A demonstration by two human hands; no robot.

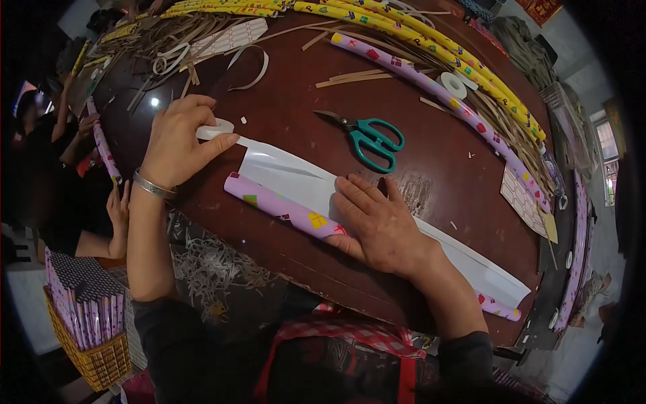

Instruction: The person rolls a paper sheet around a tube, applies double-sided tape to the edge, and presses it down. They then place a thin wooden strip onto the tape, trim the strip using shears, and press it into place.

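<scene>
On the yellow rolls (468, 67) curving along the far right of my tabletop (282, 101), I can read single capital letters, P among them, scattered through the printed pattern. More yellow rolls (229, 9) at the top left carry rows of red marks like lettering, too small for me to read. The front of my apron (330, 357) has large reddish letters; one may be an N, but the cloth is too dark to be certain. A red sign (540, 9) at the upper right shows gold marks I can't make out.
</scene>
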